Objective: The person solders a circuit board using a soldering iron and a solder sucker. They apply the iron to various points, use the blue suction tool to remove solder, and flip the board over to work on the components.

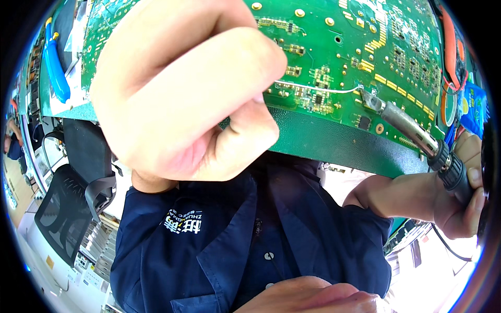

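Observation:
My left hand (182, 99) is closed and large in the view, covering much of the left part of a green circuit board (342, 52). A thin length of solder wire (323, 90) runs out from its fingers to the right, slightly curved. At the right, my right hand (464, 203) is wrapped round the dark grip of a soldering iron (409, 125). The iron slants up and left, with its tip at the wire's end, low over the board near gold pads and a small black chip (362, 122). Whether the tip touches the board I cannot tell.
Blue-handled pliers (56, 70) lie at the far left. A tool with orange-red handles (450, 47) and a blue packet (474, 109) are at the right edge. The green tabletop edge (313, 138) runs below the board. A black chair (68, 203) stands at left.

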### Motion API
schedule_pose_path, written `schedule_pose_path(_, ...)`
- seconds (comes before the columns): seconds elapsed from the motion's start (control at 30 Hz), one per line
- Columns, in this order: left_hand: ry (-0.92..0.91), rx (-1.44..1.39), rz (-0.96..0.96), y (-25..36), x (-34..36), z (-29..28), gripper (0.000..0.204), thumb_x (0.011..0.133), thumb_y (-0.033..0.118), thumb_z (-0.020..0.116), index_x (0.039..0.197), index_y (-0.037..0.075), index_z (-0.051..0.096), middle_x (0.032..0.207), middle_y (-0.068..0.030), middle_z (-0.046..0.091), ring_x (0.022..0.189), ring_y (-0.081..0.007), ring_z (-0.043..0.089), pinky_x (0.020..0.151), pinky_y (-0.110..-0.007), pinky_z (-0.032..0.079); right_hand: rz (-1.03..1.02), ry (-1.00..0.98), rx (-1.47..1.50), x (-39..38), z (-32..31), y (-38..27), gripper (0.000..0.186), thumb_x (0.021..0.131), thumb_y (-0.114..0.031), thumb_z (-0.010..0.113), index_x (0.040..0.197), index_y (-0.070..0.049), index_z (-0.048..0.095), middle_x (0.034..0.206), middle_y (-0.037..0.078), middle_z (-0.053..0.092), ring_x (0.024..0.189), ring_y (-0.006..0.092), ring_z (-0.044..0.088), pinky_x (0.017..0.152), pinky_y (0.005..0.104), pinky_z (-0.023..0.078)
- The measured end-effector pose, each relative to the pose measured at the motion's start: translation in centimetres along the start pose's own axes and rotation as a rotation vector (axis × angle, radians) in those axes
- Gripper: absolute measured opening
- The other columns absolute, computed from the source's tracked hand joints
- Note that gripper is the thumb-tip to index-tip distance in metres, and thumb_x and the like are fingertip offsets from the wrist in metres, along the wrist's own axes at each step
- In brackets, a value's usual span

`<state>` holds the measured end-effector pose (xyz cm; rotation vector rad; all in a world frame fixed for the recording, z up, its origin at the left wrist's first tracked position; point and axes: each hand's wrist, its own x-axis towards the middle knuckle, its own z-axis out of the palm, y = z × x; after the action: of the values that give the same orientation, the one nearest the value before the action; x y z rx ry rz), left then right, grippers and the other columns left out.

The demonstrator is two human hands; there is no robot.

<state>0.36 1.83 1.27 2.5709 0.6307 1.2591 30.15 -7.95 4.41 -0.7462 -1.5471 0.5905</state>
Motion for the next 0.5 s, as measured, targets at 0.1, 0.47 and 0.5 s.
schedule_pose_path(0.1,0.003,-0.006,-0.006,0.0,0.0,0.0,0.015,0.06,0.003,0.062,0.074,-0.002,0.064,0.069,-0.0113,0.056,0.056,-0.0155,0.049,0.049,-0.023,0.031,-0.002,-0.006,0.0,0.0,0.0,0.0,0.025,0.083,-0.026,0.05,0.081,-0.001,0.052,0.064,0.009,0.046,0.053,0.0157,0.038,0.052,0.0329,0.026)
schedule_pose_path(0.47,0.021,-0.068,0.047,-0.6,-0.5,-0.1,0.014,0.064,0.003,0.062,0.076,-0.004,0.063,0.071,-0.0118,0.058,0.059,-0.0171,0.051,0.051,-0.024,0.033,0.066,0.004,0.064,0.5,-1.3,-0.5,0.031,0.089,-0.029,0.049,0.083,0.002,0.052,0.061,0.01,0.047,0.049,0.0171,0.042,0.047,0.0313,0.029)
schedule_pose_path(0.5,0.013,-0.072,0.031,-0.4,-0.3,-0.1,0.014,0.066,0.003,0.062,0.078,-0.004,0.063,0.072,-0.0121,0.058,0.06,-0.0173,0.051,0.051,-0.025,0.033,0.08,0.003,0.081,0.9,-1.9,-0.5,0.032,0.089,-0.029,0.049,0.083,0.002,0.052,0.061,0.01,0.047,0.049,0.0173,0.042,0.047,0.0312,0.029)
